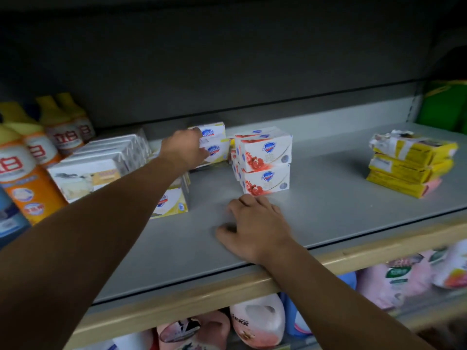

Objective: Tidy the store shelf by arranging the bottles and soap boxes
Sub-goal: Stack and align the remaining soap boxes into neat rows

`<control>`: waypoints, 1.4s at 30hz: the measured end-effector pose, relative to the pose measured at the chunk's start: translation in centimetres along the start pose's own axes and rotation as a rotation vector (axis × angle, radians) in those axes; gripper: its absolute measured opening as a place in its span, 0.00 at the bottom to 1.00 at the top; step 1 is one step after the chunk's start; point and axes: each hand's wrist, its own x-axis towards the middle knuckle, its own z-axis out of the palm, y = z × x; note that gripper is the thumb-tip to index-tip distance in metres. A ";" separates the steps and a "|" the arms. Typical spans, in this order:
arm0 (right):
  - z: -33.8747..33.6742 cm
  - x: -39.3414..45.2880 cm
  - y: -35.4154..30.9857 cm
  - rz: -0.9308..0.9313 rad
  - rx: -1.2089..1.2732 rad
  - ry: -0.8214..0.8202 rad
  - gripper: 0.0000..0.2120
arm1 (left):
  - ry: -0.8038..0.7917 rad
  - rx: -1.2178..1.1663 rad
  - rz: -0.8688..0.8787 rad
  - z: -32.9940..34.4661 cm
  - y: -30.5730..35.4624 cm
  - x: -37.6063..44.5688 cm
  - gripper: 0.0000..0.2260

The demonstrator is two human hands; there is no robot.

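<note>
We see the left hand (185,150) gripping a yellow soap box (214,150) near the shelf's (328,198) back edge, beside the red boxes (265,162). Right hand (255,223) rests near the front edge, fingers loosely spread, holding nothing. Bottles (22,170) crowd the left end.

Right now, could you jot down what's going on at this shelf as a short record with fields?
place: grey store shelf
left hand: reaching to the back, gripping a yellow-trimmed soap box
right hand: resting on the shelf, holding nothing
middle: red-and-white soap boxes, stacked two high
right: yellow packs in a rough pile
left: orange bottles with yellow caps, white boxes in a row
</note>
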 end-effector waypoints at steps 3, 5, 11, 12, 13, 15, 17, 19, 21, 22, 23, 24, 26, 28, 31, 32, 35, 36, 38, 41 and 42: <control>-0.2 -0.1 0.0 0.008 -0.003 -0.015 0.26 | 0.120 -0.201 0.072 -3.0 -0.6 -2.7 0.17; -0.4 -0.1 -0.1 0.015 -0.013 -0.023 0.26 | 0.200 -0.301 0.125 -4.7 -1.1 -5.2 0.16; -0.9 -0.6 -0.3 0.013 0.215 0.055 0.35 | 0.068 -0.814 0.025 -5.5 -3.8 -13.6 0.12; -1.0 -0.7 -0.4 -0.009 0.306 0.098 0.39 | 0.022 -0.910 0.028 -5.0 -4.3 -14.6 0.11; -1.1 -0.9 -0.6 -0.040 0.378 0.134 0.42 | -0.014 -0.997 0.034 -4.4 -4.7 -15.6 0.10; -1.2 -1.2 -1.2 -0.116 0.456 0.144 0.48 | -0.075 -1.187 0.009 -2.8 -5.3 -17.0 0.08; -1.0 -1.2 -1.9 -0.207 0.455 0.105 0.50 | -0.139 -1.352 -0.069 -1.2 -5.3 -17.9 0.07; -0.4 -1.1 -2.3 -0.266 0.433 0.089 0.47 | -0.171 -1.450 -0.156 0.0 -5.0 -18.2 0.07; 0.0 -0.9 -2.4 -0.281 0.423 0.107 0.41 | -0.154 -1.514 -0.169 0.6 -5.0 -18.1 0.07; 0.1 -0.9 -2.4 -0.270 0.429 0.112 0.39 | -0.145 -1.537 -0.156 0.8 -5.0 -18.0 0.07; 0.1 -0.9 -2.4 -0.252 0.445 0.110 0.37 | -0.143 -1.549 -0.145 0.9 -5.0 -18.0 0.08; 0.1 -1.0 -2.4 -0.238 0.466 0.101 0.37 | -0.151 -1.558 -0.140 0.9 -5.1 -17.9 0.08; -0.1 -1.1 -2.5 -0.198 0.542 0.064 0.36 | -0.179 -1.577 -0.132 0.9 -5.2 -17.8 0.07; -0.3 -1.2 -2.5 -0.147 0.650 0.030 0.32 | -0.203 -1.586 -0.123 0.6 -5.3 -17.9 0.08; -0.7 -1.3 -2.4 -0.071 0.734 0.032 0.22 | -0.216 -1.605 -0.062 0.4 -5.5 -18.2 0.13; -0.9 -1.3 -2.4 -0.036 0.751 0.046 0.19 | -0.208 -1.599 -0.050 0.4 -5.5 -18.4 0.13; -1.2 -1.4 -2.3 0.123 0.806 0.102 0.23 | -0.193 -1.478 -0.069 0.5 -5.0 -18.5 0.20; -1.3 -1.4 -2.4 0.173 0.837 0.116 0.25 | -0.187 -1.420 -0.080 0.4 -4.8 -18.5 0.22; -1.4 -1.3 -2.5 0.226 0.890 0.133 0.30 | -0.170 -1.333 -0.089 0.4 -4.7 -18.5 0.26; -1.5 -1.2 -2.8 0.232 0.902 0.132 0.33 | -0.154 -1.297 -0.076 0.2 -4.6 -18.7 0.30; -1.5 -1.2 -2.8 0.232 0.905 0.133 0.34 | -0.151 -1.294 -0.077 0.1 -4.6 -18.7 0.30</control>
